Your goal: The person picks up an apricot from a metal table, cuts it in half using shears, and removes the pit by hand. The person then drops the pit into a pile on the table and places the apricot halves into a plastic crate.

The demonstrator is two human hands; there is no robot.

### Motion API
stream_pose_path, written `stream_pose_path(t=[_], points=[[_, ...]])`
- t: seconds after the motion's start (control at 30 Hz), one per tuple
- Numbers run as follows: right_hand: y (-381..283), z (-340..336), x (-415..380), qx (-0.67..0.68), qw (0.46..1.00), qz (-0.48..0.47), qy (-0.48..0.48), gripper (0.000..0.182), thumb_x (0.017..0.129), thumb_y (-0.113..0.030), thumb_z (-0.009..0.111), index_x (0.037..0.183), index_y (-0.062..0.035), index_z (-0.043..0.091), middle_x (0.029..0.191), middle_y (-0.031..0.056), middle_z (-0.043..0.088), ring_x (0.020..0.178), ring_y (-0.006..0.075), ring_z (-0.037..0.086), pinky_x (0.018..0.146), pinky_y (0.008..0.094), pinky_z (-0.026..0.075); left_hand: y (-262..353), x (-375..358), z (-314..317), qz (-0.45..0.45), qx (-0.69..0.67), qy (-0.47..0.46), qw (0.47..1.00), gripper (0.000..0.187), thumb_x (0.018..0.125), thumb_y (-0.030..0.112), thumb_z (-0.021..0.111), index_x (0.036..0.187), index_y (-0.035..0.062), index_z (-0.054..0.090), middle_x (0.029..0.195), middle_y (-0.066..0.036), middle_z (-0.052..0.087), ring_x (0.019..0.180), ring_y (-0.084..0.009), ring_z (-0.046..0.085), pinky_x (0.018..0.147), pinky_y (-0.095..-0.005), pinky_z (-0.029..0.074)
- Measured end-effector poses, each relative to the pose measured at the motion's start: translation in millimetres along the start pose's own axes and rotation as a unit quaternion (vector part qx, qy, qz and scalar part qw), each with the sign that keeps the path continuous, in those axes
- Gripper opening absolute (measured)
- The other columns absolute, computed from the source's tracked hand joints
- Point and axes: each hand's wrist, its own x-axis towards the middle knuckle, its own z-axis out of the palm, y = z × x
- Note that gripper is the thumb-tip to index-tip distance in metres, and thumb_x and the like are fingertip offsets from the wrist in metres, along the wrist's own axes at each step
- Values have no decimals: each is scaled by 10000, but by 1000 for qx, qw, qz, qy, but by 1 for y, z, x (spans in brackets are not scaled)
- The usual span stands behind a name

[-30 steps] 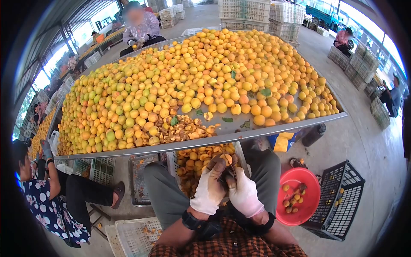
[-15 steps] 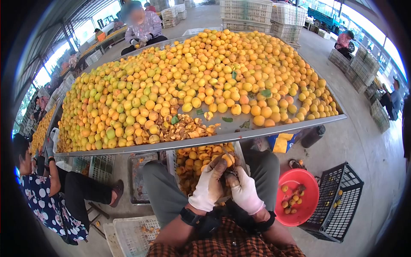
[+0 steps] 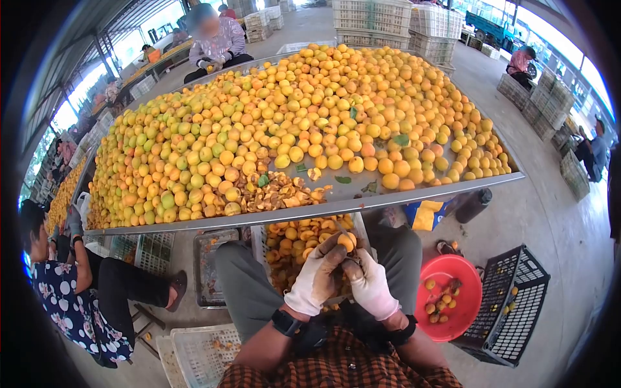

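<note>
Both my hands wear white gloves with dirty, brownish fingers and meet above my lap. The fingers of my left hand (image 3: 315, 278) close around an orange apricot (image 3: 347, 242). Close against its lower right side is my right hand (image 3: 372, 284), fingers pinched; what they grip is hidden. A thin, pale sliver shows just above the apricot, too small to name. Beneath the hands, between my knees, stands a light crate (image 3: 257, 244) full of split apricots (image 3: 292, 240). Beyond it, whole apricots (image 3: 259, 139) are heaped on a metal-edged table (image 3: 362, 204).
Apricot scraps (image 3: 284, 196) lie near the table's front edge. To my right are a red basin (image 3: 466, 284) holding some fruit and a black crate (image 3: 527, 310). A metal tray (image 3: 210, 291) and a white crate (image 3: 204, 362) sit left. A co-worker (image 3: 77, 284) sits at far left.
The apricot in my hands has turned slightly, showing more of its round face. My hands stay in nearly the same place. The co-worker's gloved hand at left has shifted slightly.
</note>
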Motion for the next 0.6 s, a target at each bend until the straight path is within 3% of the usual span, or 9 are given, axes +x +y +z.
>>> stream_pose_path(t=[0.13,0.23,0.3,0.4,0.47,0.53,0.6], points=[[4,-7,0,-26,999,-30,-7,242,910,-195,571,1068,-16,538,772,224,620,797,415,626,627,388,496,17,-1,10,24,77,30,996,461,852,163,662,1247,-30,522,1155,-115,603,1072,-208,570,950,-308,448],[2,-21,1,-49,997,-18,-59,236,906,-205,583,1033,-9,544,786,221,626,811,405,633,637,381,501,47,3,10,-29,289,-15,957,448,794,92,671,1203,-48,553,1111,-97,624,1017,-166,587,932,-294,446],[1,-26,3,-46,994,-9,-102,222,904,-200,587,987,2,550,821,216,638,844,387,641,660,367,509,48,2,10,-33,289,-11,957,428,794,93,670,1185,-45,563,1105,-92,624,1011,-163,587,919,-289,448],[3,-22,4,-11,997,-2,-81,210,907,-187,576,993,3,548,832,206,643,849,364,652,672,361,512,39,1,14,-2,248,3,969,373,792,83,663,1138,-36,591,1077,-75,627,978,-156,591,894,-276,450],[6,-19,2,-9,997,-4,-77,206,907,-180,569,1000,4,551,830,201,645,838,354,657,672,361,512,29,3,9,-6,129,29,991,355,792,68,653,1128,-31,598,1070,-67,627,962,-147,592,891,-266,447],[7,-21,1,-6,997,-1,-78,203,908,-173,562,1007,4,554,829,196,646,828,344,662,673,360,513,41,5,3,-30,154,17,988,346,778,51,657,1111,-29,609,1036,-61,639,941,-136,592,877,-256,449],[3,-31,4,-47,990,-27,-130,215,908,-168,561,1036,5,561,833,194,646,819,333,660,689,354,511,60,6,5,-47,346,-16,937,350,753,36,672,1093,-28,620,999,-54,649,932,-128,591,868,-256,454]])
